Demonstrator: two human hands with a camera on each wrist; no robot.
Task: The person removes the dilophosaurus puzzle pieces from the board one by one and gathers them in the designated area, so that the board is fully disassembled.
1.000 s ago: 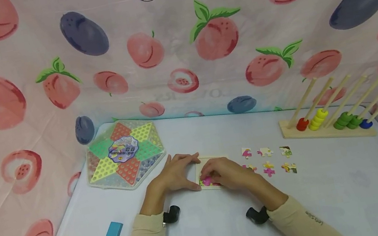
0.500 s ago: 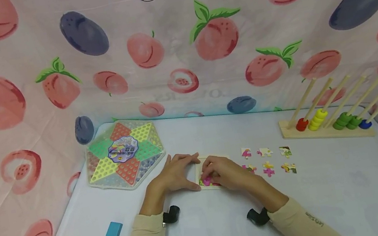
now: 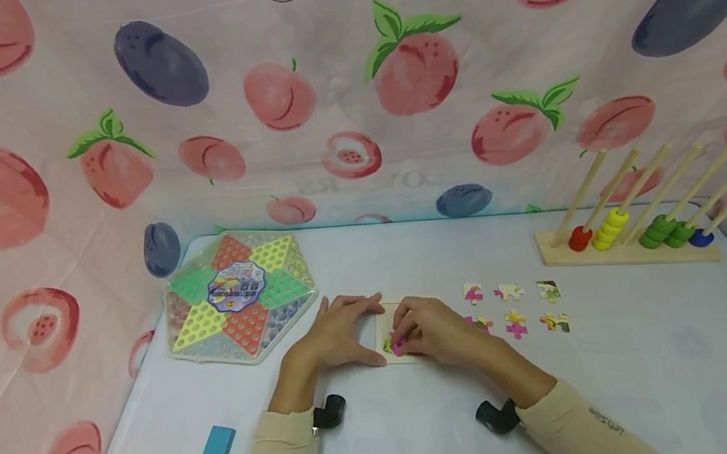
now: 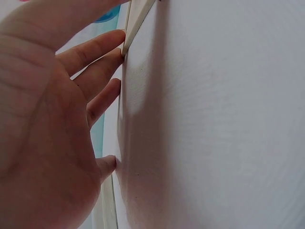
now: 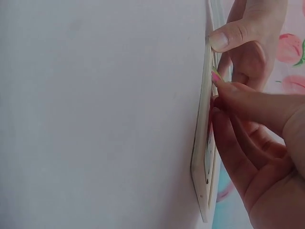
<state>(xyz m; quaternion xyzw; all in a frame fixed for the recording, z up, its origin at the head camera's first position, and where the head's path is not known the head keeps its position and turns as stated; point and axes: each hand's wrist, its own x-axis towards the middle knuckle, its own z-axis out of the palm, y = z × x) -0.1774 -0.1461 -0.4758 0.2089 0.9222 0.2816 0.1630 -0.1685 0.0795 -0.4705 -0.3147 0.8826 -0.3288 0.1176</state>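
A pale wooden puzzle tray [image 3: 384, 327] lies on the white table in front of me. My left hand [image 3: 339, 334] spans its left side, fingers extended, with the fingertips and thumb touching the frame. In the left wrist view those fingers [image 4: 95, 52] look straight. My right hand [image 3: 432, 332] is over the tray and pinches a pink and green jigsaw piece [image 5: 216, 75] between thumb and fingers. The piece is tilted up at the tray's left part in the right wrist view. Much of the tray's inside is hidden by the right hand.
Several loose jigsaw pieces [image 3: 515, 317] lie in rows right of the tray. A hexagonal Chinese checkers box [image 3: 286, 285] stands at the back left, a blue block [image 3: 215, 453] at the front left. A wooden peg stand with coloured beads [image 3: 630, 249] is at the back right.
My right hand's fingers have shifted slightly over the tray, and the pink piece now looks more tilted in their pinch. The left hand stays put.
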